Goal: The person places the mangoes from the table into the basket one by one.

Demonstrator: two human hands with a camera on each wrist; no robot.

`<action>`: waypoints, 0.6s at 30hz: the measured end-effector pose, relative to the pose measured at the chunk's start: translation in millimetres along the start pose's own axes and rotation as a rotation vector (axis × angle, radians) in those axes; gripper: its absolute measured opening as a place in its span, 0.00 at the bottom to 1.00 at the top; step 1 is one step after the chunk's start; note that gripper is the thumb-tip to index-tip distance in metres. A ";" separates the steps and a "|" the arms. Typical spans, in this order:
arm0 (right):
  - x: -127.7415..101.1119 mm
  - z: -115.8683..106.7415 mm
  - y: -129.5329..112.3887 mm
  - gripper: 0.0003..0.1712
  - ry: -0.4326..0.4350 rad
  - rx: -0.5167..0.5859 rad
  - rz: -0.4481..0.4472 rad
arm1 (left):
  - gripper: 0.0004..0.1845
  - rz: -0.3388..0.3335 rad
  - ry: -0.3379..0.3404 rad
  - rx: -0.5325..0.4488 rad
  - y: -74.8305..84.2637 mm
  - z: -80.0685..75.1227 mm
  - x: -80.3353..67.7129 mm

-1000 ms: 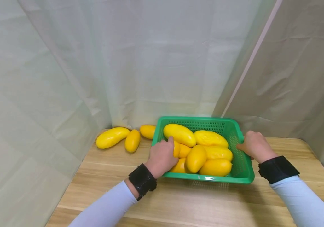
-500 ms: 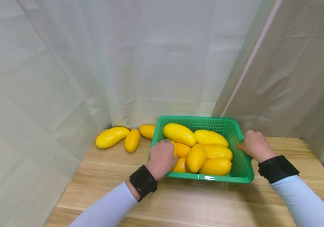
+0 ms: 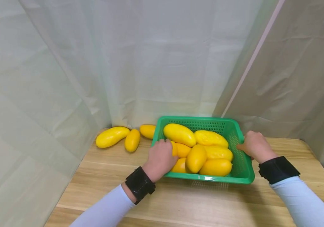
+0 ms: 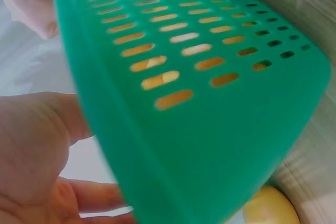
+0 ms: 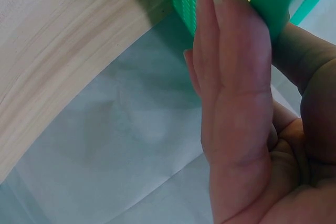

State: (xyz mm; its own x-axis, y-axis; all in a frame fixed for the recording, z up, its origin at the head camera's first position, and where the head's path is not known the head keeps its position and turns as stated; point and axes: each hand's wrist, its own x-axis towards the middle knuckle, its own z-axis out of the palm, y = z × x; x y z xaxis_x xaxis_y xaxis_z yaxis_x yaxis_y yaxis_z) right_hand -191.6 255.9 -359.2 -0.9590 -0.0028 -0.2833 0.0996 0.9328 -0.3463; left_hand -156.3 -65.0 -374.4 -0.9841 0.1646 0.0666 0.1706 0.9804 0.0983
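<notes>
Pale cloth sheets hang on all sides of a light wooden table. On it, toward the back, sits one green slotted basket holding yellow mangoes: six can be counted in the head view, stacked in layers, and more may lie hidden below. Three further loose mangoes lie on the table just left of the basket, near the cloth.

One left hand is curled over the basket's left rim, touching the fruit inside; one right hand clasps the right rim, thumb inside and fingers outside. Each wrist bears a black band.

From the left wrist camera the basket's outer wall fills the frame, with the palm beside it and the other hand far off at the top left. Only the right wrist camera shows that hand's fingers laid flat against the slotted wall.
</notes>
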 end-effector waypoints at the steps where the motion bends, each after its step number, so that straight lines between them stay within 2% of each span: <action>1: 0.0 0.0 -0.1 0.18 -0.002 0.001 0.002 | 0.30 -0.004 0.003 -0.029 -1.7 -1.5 -0.1; 4: -0.1 -0.1 -0.3 0.18 -0.008 0.004 0.005 | 0.31 -0.010 0.044 -0.091 -8.4 -9.0 0.0; 7: -0.5 -0.5 -0.5 0.18 -0.010 0.003 0.006 | 0.30 -0.029 0.112 -0.127 -19.8 -18.1 2.1; 11: -0.7 -0.7 -0.8 0.18 -0.012 0.003 0.010 | 0.31 -0.092 0.199 -0.156 -40.7 -27.8 6.2; 16: -0.5 -0.2 -1.0 0.18 -0.013 0.010 0.010 | 0.37 -0.147 0.284 -0.207 -70.9 -29.9 12.0; 18: -0.3 0.3 -0.7 0.18 -0.009 0.011 0.006 | 0.38 -0.178 0.296 -0.232 -82.3 -27.7 14.7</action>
State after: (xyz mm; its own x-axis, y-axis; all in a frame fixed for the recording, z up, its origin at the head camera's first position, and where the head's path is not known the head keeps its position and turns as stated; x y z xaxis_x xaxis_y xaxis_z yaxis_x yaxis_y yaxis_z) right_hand -191.3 255.2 -359.1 -0.9559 -0.0005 -0.2936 0.1083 0.9289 -0.3542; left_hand -183.4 -146.3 -354.1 -0.9483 -0.0773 0.3078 0.0385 0.9347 0.3534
